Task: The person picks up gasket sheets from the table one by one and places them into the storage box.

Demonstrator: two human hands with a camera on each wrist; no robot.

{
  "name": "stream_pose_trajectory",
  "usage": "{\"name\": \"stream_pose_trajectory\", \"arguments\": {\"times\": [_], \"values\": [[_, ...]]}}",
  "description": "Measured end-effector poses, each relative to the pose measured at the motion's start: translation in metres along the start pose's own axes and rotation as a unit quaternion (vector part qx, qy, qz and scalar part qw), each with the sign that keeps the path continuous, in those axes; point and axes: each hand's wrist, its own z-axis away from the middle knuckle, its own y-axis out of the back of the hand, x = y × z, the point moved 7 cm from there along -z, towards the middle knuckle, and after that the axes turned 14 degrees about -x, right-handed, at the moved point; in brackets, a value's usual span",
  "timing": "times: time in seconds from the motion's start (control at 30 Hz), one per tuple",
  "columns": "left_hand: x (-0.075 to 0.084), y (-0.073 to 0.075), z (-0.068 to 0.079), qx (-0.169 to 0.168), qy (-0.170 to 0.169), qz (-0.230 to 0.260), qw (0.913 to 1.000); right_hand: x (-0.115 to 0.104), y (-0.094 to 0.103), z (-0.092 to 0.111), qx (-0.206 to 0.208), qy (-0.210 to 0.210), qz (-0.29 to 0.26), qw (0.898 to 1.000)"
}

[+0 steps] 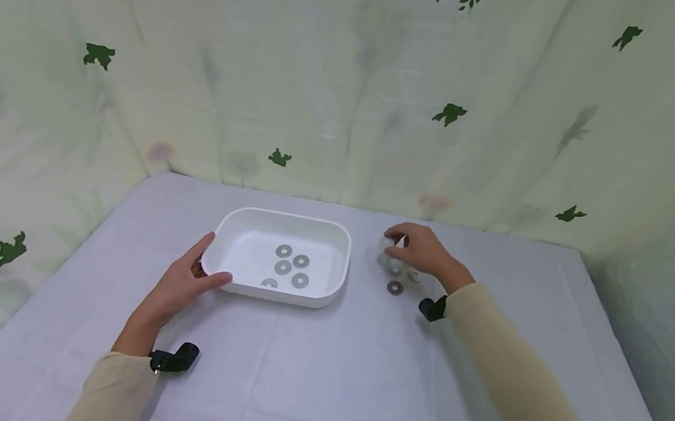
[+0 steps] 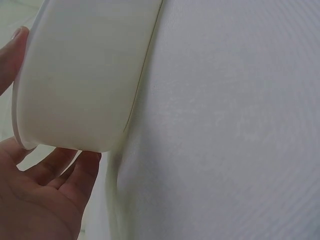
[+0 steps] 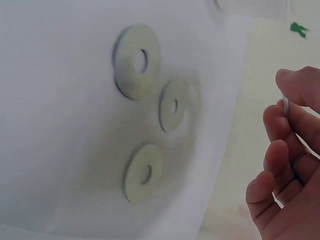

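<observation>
My left hand (image 1: 183, 282) grips the near-left corner of a white plastic tray (image 1: 331, 253), thumb on the rim and fingers against its end wall. In the left wrist view, the fingers lie along the outer side of the tray (image 2: 90, 75). Several flat metal washers (image 1: 282, 267) lie inside it. To the right of the tray, my right hand (image 1: 425, 250) is over the table. Between its thumb and forefinger it pinches a thin washer (image 3: 286, 106), seen edge-on in the right wrist view. Below that hand, three loose washers (image 3: 142, 172) rest on the cloth.
A white cloth (image 1: 313, 380) covers the table. Behind it and at the sides hangs a pale curtain (image 1: 330, 80) with green leaf prints. Each wrist wears a small black camera, such as the left one (image 1: 177, 358).
</observation>
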Motion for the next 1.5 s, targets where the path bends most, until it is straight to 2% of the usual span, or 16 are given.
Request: {"name": "stream_pose_trajectory", "arguments": {"times": [0.27,0.47,0.7,0.93,1.23,1.37,1.5], "values": [[-0.002,0.001,0.005,-0.001,0.005,0.002,1.0000,-0.002,0.016,-0.008,0.019,-0.025,-0.030,0.999],[0.001,0.000,0.003,-0.005,0.005,-0.003,1.0000,-0.010,0.025,-0.010,0.026,-0.036,-0.025,0.999],[0.002,-0.001,0.002,-0.002,0.012,-0.014,0.9998,-0.021,0.032,-0.014,0.028,-0.035,-0.041,0.998],[0.002,-0.001,0.001,-0.002,0.020,-0.025,0.9995,-0.042,0.036,-0.023,0.024,-0.020,-0.051,0.998],[0.001,-0.001,0.002,0.000,0.027,-0.028,0.9992,-0.067,0.027,-0.038,0.022,-0.002,-0.055,0.998],[0.001,0.000,0.002,0.000,0.020,-0.016,0.9997,-0.078,0.016,-0.043,0.022,0.024,-0.058,0.998],[0.001,0.000,0.001,-0.002,0.011,-0.006,0.9999,-0.089,-0.002,-0.047,0.004,0.044,-0.059,0.997]]}}
